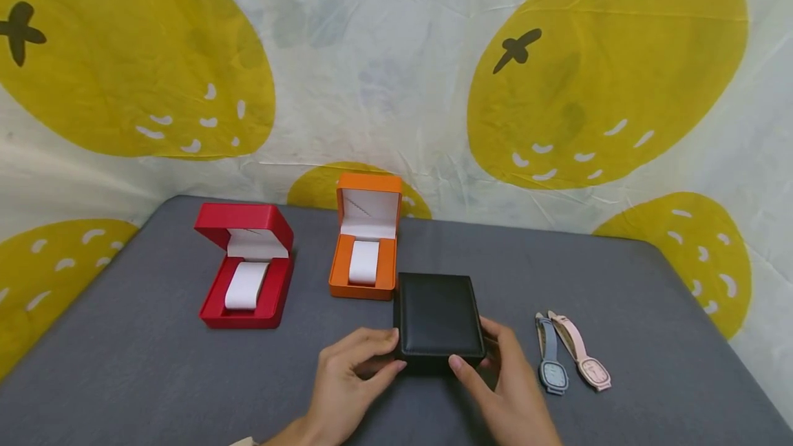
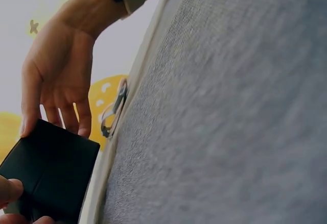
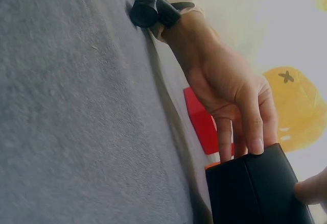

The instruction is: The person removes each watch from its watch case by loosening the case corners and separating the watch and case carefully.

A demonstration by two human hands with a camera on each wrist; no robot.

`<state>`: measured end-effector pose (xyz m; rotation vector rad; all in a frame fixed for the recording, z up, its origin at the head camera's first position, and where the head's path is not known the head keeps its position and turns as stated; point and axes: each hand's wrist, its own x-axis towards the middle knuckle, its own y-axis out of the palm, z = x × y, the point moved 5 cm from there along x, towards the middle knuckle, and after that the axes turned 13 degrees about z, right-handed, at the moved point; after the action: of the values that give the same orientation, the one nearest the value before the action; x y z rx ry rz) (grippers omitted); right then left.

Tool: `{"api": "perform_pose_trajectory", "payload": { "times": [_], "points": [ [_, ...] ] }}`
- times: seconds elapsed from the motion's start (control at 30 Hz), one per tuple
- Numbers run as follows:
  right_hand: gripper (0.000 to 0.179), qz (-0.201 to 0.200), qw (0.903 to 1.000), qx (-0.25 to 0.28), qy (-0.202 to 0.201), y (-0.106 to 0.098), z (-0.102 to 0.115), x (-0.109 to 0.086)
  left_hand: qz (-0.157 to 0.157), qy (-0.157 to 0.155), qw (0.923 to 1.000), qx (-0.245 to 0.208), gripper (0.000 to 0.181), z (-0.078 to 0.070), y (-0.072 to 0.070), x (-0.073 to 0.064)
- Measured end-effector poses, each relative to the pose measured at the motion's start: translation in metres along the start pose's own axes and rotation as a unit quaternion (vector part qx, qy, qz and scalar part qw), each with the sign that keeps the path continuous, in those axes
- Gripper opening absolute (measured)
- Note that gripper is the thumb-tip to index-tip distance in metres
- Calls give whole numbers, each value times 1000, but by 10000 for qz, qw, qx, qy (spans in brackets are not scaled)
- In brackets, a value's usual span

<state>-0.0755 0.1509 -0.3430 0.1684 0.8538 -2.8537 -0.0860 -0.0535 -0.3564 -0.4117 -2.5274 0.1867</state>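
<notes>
A closed black watch box (image 1: 438, 312) with a leather-like lid sits on the grey table, turned slightly. My left hand (image 1: 348, 383) holds its left side near the front corner, with thumb and fingers against the edge. On the other side, my right hand (image 1: 509, 387) grips the right front corner, thumb on the front and fingers along the side. The left wrist view shows the box's dark front (image 2: 56, 173) between both hands. In the right wrist view a thin seam runs across the box (image 3: 255, 188). The inside of the box is hidden.
An open red watch box (image 1: 248, 270) with a white cushion stands at the left. Behind the black one is an open orange watch box (image 1: 364, 239), also cushioned. A blue watch (image 1: 551, 363) and a pink watch (image 1: 585, 356) lie at the right. A patterned curtain (image 1: 372, 54) hangs behind.
</notes>
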Motion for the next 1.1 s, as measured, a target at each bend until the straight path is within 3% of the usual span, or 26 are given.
{"api": "perform_pose_trajectory", "payload": {
  "times": [0.17,0.4,0.47,0.63,0.8,0.87,0.97,1.1],
  "points": [
    [63,31,9999,81,-61,6,-3,-3,-21,-153,9998,-121,39,-1,-2,-8],
    [65,114,9998,134,60,16,-7,-6,-6,-1154,9923,-455,39,1,-7,-17],
    [65,111,9999,98,68,17,-6,-6,4,-1316,9901,-491,38,2,-8,-18],
    [67,293,9990,252,245,16,-6,-5,23,-1385,9893,-469,36,4,-9,-19],
    [67,1032,9929,409,432,6,-10,1,233,-1301,9899,-511,36,5,-7,-18],
    [67,1449,9883,316,343,-1,-10,3,326,-1321,9894,-516,37,6,-7,-18],
    [65,1810,9833,185,-94,-9,-9,7,498,-1458,9872,-407,42,8,-7,-17],
    [63,1683,9810,4,-969,-16,-8,10,829,-1752,9808,-223,55,11,-8,-15]
  ]
}}
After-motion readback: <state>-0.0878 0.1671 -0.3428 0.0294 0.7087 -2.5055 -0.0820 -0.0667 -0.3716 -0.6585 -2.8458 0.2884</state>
